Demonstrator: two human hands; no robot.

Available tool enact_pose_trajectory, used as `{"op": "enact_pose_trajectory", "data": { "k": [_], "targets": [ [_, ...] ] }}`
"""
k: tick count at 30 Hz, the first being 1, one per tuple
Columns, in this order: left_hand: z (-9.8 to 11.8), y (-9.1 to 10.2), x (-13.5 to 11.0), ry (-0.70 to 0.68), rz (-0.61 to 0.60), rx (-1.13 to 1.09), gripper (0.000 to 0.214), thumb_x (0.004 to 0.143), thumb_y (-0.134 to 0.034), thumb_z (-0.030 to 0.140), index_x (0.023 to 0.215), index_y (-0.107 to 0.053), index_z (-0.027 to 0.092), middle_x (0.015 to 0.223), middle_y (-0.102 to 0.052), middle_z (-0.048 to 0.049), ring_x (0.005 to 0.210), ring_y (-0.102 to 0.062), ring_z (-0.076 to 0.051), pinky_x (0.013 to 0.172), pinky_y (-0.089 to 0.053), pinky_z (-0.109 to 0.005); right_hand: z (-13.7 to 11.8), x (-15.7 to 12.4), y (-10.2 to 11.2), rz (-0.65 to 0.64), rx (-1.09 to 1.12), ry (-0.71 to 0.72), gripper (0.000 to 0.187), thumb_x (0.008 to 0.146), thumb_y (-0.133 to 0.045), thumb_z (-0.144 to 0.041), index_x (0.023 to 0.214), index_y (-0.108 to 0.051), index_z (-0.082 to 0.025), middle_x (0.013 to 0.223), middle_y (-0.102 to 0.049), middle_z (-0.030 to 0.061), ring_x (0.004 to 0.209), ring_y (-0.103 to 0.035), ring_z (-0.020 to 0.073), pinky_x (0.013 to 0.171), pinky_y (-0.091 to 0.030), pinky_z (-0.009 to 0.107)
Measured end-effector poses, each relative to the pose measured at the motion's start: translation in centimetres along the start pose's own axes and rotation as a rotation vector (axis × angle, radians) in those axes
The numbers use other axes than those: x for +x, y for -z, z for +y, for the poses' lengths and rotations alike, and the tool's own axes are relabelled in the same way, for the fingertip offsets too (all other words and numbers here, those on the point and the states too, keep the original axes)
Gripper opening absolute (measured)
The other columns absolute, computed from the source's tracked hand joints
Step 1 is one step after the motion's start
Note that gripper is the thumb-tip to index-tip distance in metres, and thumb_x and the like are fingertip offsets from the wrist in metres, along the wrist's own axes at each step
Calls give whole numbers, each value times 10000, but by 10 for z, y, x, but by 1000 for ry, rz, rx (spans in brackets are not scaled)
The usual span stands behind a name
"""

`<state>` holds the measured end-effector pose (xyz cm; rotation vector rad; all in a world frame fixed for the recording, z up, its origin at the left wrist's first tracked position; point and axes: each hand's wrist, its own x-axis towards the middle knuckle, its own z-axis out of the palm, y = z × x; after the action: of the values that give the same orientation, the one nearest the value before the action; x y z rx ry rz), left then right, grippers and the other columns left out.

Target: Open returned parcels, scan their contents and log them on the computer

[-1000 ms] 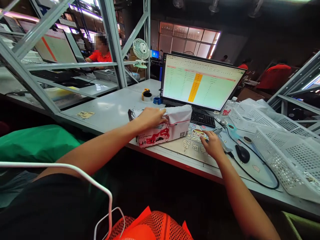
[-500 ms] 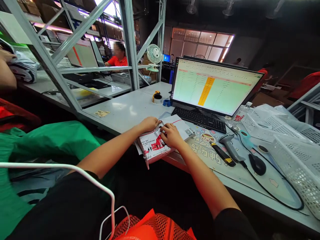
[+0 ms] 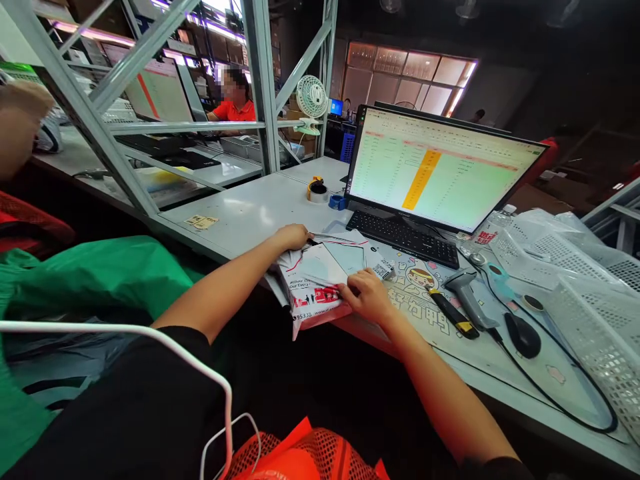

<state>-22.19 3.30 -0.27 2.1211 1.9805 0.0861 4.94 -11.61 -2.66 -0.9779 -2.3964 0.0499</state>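
The bench (image 3: 240,217) stretches widest before us, and on its far side stands the lit monitor (image 3: 445,170), its screen showing a table with one orange column. White mesh baskets (image 3: 595,327) crowd the right end. A printed mat (image 3: 415,327) covers the bench to the right of the package, and a black keyboard (image 3: 403,239) sits beneath the monitor.

The white and red package (image 3: 317,313) lies at the near edge of the bench, one corner jutting past it, its top open on a pale flat panel. Our left hand (image 3: 294,237) is at its far left side, the fingers pinching the edge of the opening. Our right hand (image 3: 371,295) rests at its near right side with fingers curled; we cannot quite tell whether they grip the wrapping or only touch it.

Right of that hand lie a grey scanner (image 3: 470,299), a yellow and black cutter (image 3: 454,313) just beside it, and a black mouse (image 3: 523,335). Behind the package sits a small blue roll (image 3: 337,203).
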Motion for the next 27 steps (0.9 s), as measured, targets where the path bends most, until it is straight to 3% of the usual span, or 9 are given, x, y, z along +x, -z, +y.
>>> {"op": "enact_pose_trajectory", "data": {
  "k": [6, 11, 16, 19, 22, 24, 27],
  "targets": [
    [-32, -10, 15, -42, 10, 30, 578, 1029, -439, 609, 1198, -816, 205, 1188, -798, -174, 1100, -734, -315, 888, -515, -308, -7, -61, 23, 16, 33, 49, 413, 1109, -509, -347, 715, -511, -223, 701, -613, 10, 706, -502, 168, 810, -351, 352],
    [-41, -36, 9, -100, 97, 61, 637, 1053, -334, 618, 1111, -819, 209, 1108, -801, -183, 1059, -742, -358, 838, -511, -356, -8, -84, 20, 53, 32, 42, 396, 1115, -503, -337, 735, -504, -226, 702, -582, -2, 717, -492, 169, 817, -373, 352],
    [-38, -46, -11, -184, 250, 81, 500, 1054, -396, 532, 1162, -748, 193, 1132, -772, -182, 1079, -730, -350, 902, -520, -391, -3, -80, 8, 94, 30, 17, 394, 1092, -535, -345, 718, -493, -232, 715, -581, 9, 727, -498, 182, 801, -394, 371],
    [-35, -35, -26, -319, 431, 49, 447, 1021, -482, 513, 1222, -706, 183, 1248, -731, -182, 1190, -681, -328, 1011, -502, -401, -1, -78, 3, 104, 55, -26, 319, 1062, -582, -371, 776, -549, -232, 808, -615, 42, 838, -545, 219, 840, -434, 387],
    [-27, -18, -44, -547, 637, -64, 470, 1031, -449, 532, 1099, -726, 158, 1087, -753, -179, 1069, -697, -301, 1007, -502, -406, 1, -78, -2, 125, 92, -60, 264, 1045, -616, -393, 840, -590, -228, 881, -637, 65, 924, -563, 248, 883, -459, 409],
    [-16, -9, -53, -637, 583, -198, 466, 1033, -452, 551, 1075, -730, 179, 946, -763, -117, 872, -702, -243, 890, -528, -358, 1, -78, -3, 139, 113, -79, 262, 1045, -617, -399, 847, -596, -229, 897, -646, 68, 936, -569, 253, 889, -462, 416],
    [5, -3, -54, -519, 277, -383, 438, 989, -509, 571, 1063, -738, 205, 809, -752, -42, 718, -670, -202, 772, -525, -307, 2, -75, -4, 135, 130, -105, 279, 1058, -595, -402, 833, -594, -236, 880, -651, 63, 919, -576, 254, 866, -458, 411]
  ]
}}
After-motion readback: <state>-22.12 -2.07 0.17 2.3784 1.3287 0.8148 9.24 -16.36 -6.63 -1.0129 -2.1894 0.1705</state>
